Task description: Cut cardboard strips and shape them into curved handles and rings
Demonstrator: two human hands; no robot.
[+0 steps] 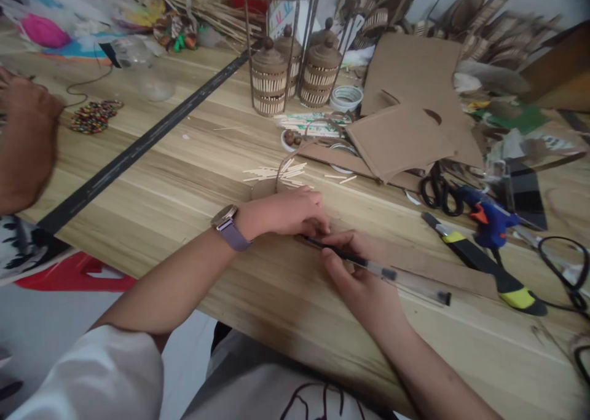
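Observation:
My right hand grips a black pen, its tip pointing left toward my left hand. My left hand, with a watch on its wrist, rests on the wooden table with fingers bent down and together near the pen tip. Whatever lies under those fingers is hidden. A flat brown cardboard strip runs out to the right from behind my right hand. Just beyond my left hand lie a cardboard disc, partly covered, a thin curved strip, and a pile of pale matchstick-like sticks.
Small lantern-like models stand at the back beside tape rolls and cardboard sheets. On the right are scissors, a blue glue gun and a yellow-black utility knife. Another person's arm is at left near beads.

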